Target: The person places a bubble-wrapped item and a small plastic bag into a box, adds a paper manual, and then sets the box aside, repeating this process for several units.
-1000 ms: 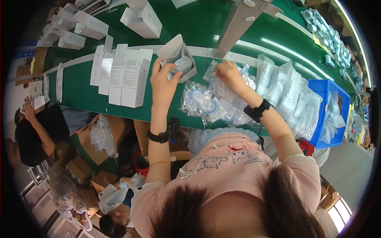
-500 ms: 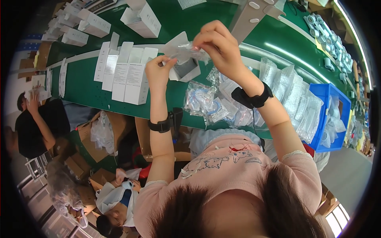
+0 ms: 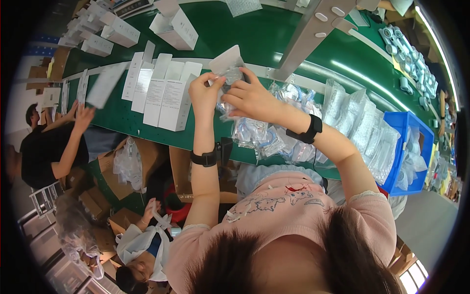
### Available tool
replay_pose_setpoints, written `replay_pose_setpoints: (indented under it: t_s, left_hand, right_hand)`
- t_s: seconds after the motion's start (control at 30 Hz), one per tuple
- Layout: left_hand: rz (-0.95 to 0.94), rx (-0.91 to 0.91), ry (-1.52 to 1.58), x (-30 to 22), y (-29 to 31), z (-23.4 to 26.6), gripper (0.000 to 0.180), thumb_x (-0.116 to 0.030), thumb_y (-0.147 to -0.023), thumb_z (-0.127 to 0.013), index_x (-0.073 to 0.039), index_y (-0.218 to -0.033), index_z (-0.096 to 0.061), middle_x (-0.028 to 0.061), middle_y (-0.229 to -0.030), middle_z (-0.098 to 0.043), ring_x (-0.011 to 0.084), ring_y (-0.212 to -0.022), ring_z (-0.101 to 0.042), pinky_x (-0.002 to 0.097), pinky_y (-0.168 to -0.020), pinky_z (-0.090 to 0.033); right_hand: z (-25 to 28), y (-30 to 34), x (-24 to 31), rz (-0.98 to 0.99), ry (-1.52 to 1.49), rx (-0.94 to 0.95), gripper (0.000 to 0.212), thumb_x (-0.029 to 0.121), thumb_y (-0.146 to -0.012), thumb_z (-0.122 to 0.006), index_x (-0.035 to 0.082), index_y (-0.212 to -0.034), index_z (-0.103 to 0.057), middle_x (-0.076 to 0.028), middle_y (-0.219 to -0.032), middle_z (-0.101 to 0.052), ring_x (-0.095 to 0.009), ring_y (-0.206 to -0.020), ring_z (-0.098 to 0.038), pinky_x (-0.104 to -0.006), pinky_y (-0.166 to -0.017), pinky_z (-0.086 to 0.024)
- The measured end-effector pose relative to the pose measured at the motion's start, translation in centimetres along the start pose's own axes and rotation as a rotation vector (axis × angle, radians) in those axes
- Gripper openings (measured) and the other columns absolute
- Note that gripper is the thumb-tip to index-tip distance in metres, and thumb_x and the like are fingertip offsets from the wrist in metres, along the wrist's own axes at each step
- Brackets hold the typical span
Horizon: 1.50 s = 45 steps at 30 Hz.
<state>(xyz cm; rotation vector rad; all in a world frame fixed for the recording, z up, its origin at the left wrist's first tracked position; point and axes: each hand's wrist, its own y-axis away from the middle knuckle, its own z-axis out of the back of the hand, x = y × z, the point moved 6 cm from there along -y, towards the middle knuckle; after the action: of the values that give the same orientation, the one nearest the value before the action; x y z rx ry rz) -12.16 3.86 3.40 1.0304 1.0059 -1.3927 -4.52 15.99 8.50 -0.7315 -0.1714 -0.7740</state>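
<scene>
An open white box [image 3: 227,60] with its flap raised is in front of me, its lower part mostly hidden by my hands. Crumpled clear plastic bag [image 3: 233,75] sits at its mouth. My left hand [image 3: 204,95] pinches this plastic by the box's left side, thumb against forefinger. From the right, my right hand [image 3: 252,98] bends its fingers round the box, partly covering it. Below and right of my right hand lies a heap of clear bags [image 3: 257,130] with white and blue cables inside.
Closed white boxes [image 3: 169,100] stand in a row to the left; an open white box [image 3: 178,32] is behind. Bubble-wrap pouches [image 3: 350,110] and a blue bin [image 3: 409,183] are at right. A metal post [image 3: 311,36] rises behind. A co-worker [image 3: 54,147] moves a white carton at far left.
My right hand has come down from lifting the plastic to the box, its fingers now round it. The box has turned and shifted slightly. The co-worker at left has swung a white carton rightward.
</scene>
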Motion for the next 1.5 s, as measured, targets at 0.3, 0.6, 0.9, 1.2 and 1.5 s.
replay_pose_setpoints:
  t_s: [0.3, 0.6, 0.9, 1.2, 1.5]
  left_hand:
    - [0.090, 0.014, 0.133, 0.6, -0.3, 0.1, 0.007, 0.003, -0.066, -0.065, 0.002, -0.071, -0.060, -0.0010, -0.067, -0.055, 0.0061, -0.059, -0.041, 0.0203, -0.054, -0.033]
    - [0.085, 0.032, 0.144, 1.3, 0.5, 0.6, 0.009, 0.002, -0.066, -0.067, -0.002, -0.071, -0.060, -0.0038, -0.068, -0.053, 0.0049, -0.060, -0.040, 0.0194, -0.055, -0.032]
    - [0.109, 0.142, 0.209, 0.3, 0.1, -0.3, 0.008, -0.002, -0.068, -0.067, -0.001, -0.071, -0.060, -0.0033, -0.071, -0.055, 0.0050, -0.065, -0.045, 0.0188, -0.056, -0.033]
    - [0.096, 0.051, 0.268, 1.3, -0.1, -0.2, 0.009, 0.001, -0.068, -0.067, -0.001, -0.072, -0.059, 0.0009, -0.075, -0.058, 0.0071, -0.069, -0.050, 0.0193, -0.063, -0.038]
    - [0.024, 0.020, 0.231, 0.9, 0.5, -0.2, 0.010, -0.001, -0.070, -0.067, -0.002, -0.072, -0.057, 0.0002, -0.075, -0.057, 0.0078, -0.072, -0.048, 0.0193, -0.065, -0.036]
  right_hand:
    - [2.4, -0.8, -2.3, -0.189, -0.212, -0.384, 0.034, 0.007, -0.063, -0.071, 0.007, -0.094, -0.057, -0.007, -0.082, -0.057, -0.024, -0.077, -0.055, -0.0353, -0.072, -0.044]
    - [0.5, -0.2, -1.6, -0.065, 0.027, -0.188, 0.028, 0.012, -0.067, -0.065, 0.004, -0.093, -0.056, -0.008, -0.093, -0.056, -0.026, -0.085, -0.056, -0.0326, -0.069, -0.047]
    - [1.0, 0.9, -2.4, -0.099, 0.198, 0.000, 0.027, 0.023, -0.067, -0.067, 0.003, -0.083, -0.058, -0.010, -0.105, -0.049, -0.030, -0.113, -0.040, -0.0489, -0.094, -0.032]
    - [0.5, 1.3, -1.5, -0.206, 0.160, -0.050, 0.028, 0.028, -0.063, -0.071, 0.008, -0.079, -0.059, -0.010, -0.113, -0.046, -0.035, -0.119, -0.032, -0.0514, -0.097, -0.027]
    - [-0.2, 2.6, -2.5, -0.226, -0.124, -0.209, 0.044, 0.021, -0.060, -0.074, 0.009, -0.098, -0.055, -0.013, -0.122, -0.041, -0.037, -0.120, -0.030, -0.0469, -0.098, -0.028]
